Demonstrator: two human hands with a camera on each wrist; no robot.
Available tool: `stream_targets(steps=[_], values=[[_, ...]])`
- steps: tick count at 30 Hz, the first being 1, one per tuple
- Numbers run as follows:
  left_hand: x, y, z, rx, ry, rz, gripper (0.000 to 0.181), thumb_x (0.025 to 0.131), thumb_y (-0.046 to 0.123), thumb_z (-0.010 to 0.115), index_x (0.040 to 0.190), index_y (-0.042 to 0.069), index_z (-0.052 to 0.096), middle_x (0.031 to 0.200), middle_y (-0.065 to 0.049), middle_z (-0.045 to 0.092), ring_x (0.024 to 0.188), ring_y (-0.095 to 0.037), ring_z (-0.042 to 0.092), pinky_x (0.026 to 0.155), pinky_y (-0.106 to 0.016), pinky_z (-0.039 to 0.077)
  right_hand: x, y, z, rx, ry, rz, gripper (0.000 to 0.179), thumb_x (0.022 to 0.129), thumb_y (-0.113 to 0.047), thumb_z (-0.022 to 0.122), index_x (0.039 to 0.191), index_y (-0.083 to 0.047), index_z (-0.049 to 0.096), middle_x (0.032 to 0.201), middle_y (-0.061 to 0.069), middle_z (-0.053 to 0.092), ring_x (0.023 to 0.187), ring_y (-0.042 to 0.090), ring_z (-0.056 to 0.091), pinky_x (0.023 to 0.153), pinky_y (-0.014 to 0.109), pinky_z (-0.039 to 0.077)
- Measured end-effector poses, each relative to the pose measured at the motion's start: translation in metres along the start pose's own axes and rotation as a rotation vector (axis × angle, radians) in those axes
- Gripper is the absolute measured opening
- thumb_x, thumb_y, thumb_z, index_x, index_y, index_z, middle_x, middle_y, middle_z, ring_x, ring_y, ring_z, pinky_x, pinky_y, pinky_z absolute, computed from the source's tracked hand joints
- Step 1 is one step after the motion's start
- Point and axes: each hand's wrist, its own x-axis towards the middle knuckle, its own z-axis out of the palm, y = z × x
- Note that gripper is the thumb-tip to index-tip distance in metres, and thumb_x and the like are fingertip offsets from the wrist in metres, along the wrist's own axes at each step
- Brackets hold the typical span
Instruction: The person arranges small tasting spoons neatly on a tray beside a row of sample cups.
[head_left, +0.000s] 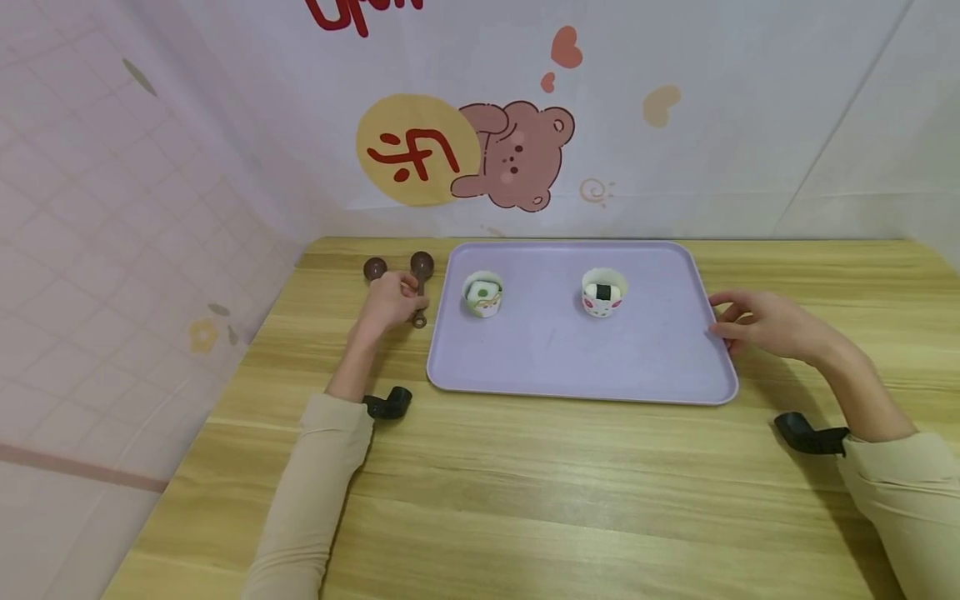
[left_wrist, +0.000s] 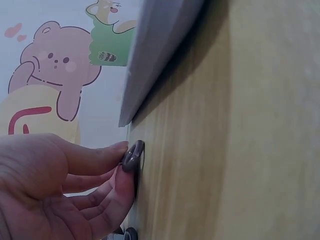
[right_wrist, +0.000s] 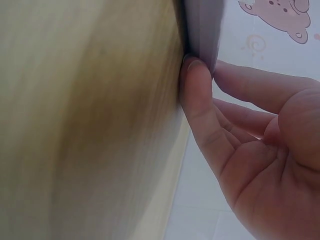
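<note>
Across the wood-grain table (head_left: 570, 492) lies a lilac tray (head_left: 540, 350), right rim gripped by the right hand (head_left: 776, 323). Left of it, the left hand's (head_left: 386, 302) fingers are pinched narrow. Two patterned cups (head_left: 487, 308) stand on the tray. The pinched fingers hold a brown spoon (head_left: 422, 264) by its handle, beside another brown spoon (head_left: 374, 267).

Tray (head_left: 551, 350): plain lilac. Spoons (head_left: 422, 264): dark brown. Left cup (head_left: 487, 309): white, green-patterned. Right cup (head_left: 601, 308): white, pink-marked. Tabletop (head_left: 555, 483): yellowish wood grain. Sleeves (head_left: 303, 500): beige. Backdrop (head_left: 705, 175): white, printed with pinkish-brown bear (head_left: 536, 158), yellow disc (head_left: 401, 112), red lettering (head_left: 401, 158).
</note>
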Motion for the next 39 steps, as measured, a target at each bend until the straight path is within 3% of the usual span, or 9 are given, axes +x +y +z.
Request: stream_targets(steps=[18,22,30,39], values=[[0.001,0.0,0.001,-0.063,0.023,-0.022,0.036,0.093,0.01,0.073,0.123,-0.007,0.061,0.104,-0.021,0.067,0.079,-0.021,0.063,0.063,-0.023,0.048,0.0,0.0,0.001,0.005,0.008,-0.002,0.045,0.099,-0.006,0.064,0.134,0.015,0.046,0.1,0.019,0.07,0.071,0.016,0.068,0.067,0.028,0.056],[0.0,0.003,0.0,-0.09,0.026,-0.038,0.035,0.094,0.011,0.072,0.124,-0.005,0.061,0.099,-0.019,0.067,0.072,-0.017,0.062,0.06,-0.022,0.047,0.0,0.0,0.001,0.006,0.008,-0.003,0.044,0.099,-0.007,0.064,0.134,0.014,0.047,0.1,0.019,0.07,0.071,0.016,0.069,0.067,0.028,0.056],[-0.003,0.01,-0.002,-0.126,0.038,-0.053,0.035,0.096,0.013,0.071,0.126,-0.002,0.06,0.094,-0.013,0.063,0.073,-0.02,0.063,0.058,-0.024,0.045,0.0,0.001,0.0,0.004,0.007,-0.002,0.045,0.099,-0.007,0.064,0.135,0.015,0.046,0.101,0.02,0.07,0.071,0.016,0.069,0.068,0.028,0.056],[-0.008,0.02,-0.006,-0.157,0.067,0.012,0.033,0.094,0.01,0.072,0.123,-0.002,0.061,0.085,-0.013,0.067,0.068,-0.02,0.062,0.055,-0.025,0.043,-0.001,-0.002,-0.001,0.011,-0.001,0.007,0.047,0.1,-0.007,0.063,0.136,0.015,0.044,0.103,0.021,0.069,0.073,0.016,0.069,0.068,0.029,0.057]])
